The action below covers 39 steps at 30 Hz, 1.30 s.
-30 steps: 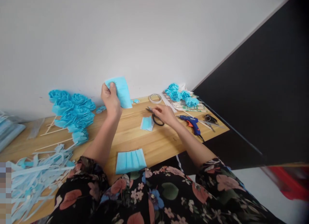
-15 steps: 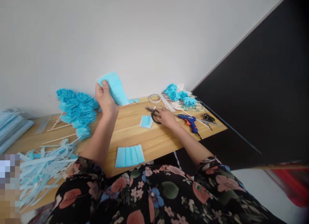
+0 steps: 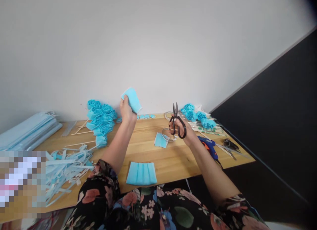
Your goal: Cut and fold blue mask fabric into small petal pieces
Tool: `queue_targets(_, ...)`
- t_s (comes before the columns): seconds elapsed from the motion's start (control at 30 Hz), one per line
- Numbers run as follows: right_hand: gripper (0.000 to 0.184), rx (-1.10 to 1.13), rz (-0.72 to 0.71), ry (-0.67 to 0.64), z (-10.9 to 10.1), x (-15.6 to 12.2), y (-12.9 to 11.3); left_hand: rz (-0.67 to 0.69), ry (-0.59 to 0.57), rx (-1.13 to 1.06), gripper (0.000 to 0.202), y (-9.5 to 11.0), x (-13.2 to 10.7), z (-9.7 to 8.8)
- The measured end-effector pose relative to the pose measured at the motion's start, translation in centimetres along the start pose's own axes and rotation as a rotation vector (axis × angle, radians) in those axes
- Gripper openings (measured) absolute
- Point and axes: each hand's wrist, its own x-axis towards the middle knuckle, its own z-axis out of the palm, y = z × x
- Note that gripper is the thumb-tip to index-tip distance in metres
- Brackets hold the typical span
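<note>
Raised above the table, my left hand (image 3: 127, 110) pinches a folded piece of light-blue mask fabric (image 3: 133, 100), thumb on its face. My right hand (image 3: 186, 131) holds black-handled scissors (image 3: 175, 119) over the table, blades pointing up and slightly apart. A ring-shaped band (image 3: 166, 136) lies below the scissors, over a small blue fabric piece (image 3: 160, 142). Close to the table's front edge lies a pleated blue mask piece (image 3: 141, 173).
Blue fabric roses (image 3: 101, 119) on sticks stand at left, above cut strips (image 3: 69, 167). Stacked masks (image 3: 27, 131) lie far left. At right are a blue glue gun (image 3: 208, 146), more blue roses (image 3: 208, 123) and small black scissors (image 3: 230, 144). The wooden table (image 3: 146, 154) meets a wall.
My right hand has lifted the scissors off the table and turned their blades upward. My left hand still holds the blue fabric, now tilted differently. The camera view has shifted.
</note>
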Motion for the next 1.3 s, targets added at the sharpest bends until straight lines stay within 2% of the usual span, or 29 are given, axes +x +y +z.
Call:
queue_targets(0.1, 0.064, 0.184, 0.067, -0.182, 3.4, -0.7, -1.0, -0.002, 0.025, 0.002, 0.011, -0.1, 1.1, -0.3)
queue_targets(0.23, 0.064, 0.262, 0.076, -0.422, 6.8, -0.5, -1.8, 0.053, 0.026, -0.017, 0.016, 0.1, 2.2, -0.9)
queue_targets(0.43, 0.053, 0.145, 0.121, -0.514, 9.5, 0.9, -1.8, 0.068, 0.023, -0.027, 0.022, 0.7, 2.5, -1.0)
queue_targets(0.77, 0.048, 0.126, 0.089, -0.622, 10.1, 1.6, -1.2, 0.110, 0.045, -0.053, 0.022, 1.3, 2.8, -1.2)
queue_targets(1.03, 0.048, 0.068, 0.042, -0.573, 10.0, 2.0, -0.5, 0.076, 0.024, -0.013, 0.019, 0.7, 2.0, -0.8)
queue_targets(1.17, 0.048, 0.079, 0.053, -0.559, 9.6, 2.0, 0.1, 0.099, 0.012, 0.009, 0.023, 0.6, 1.8, -0.8)
queue_targets(1.3, 0.051, 0.061, 0.006, -0.536, 9.3, 2.1, 0.6, 0.140, -0.050, 0.062, 0.029, 0.0, 1.3, -0.7)
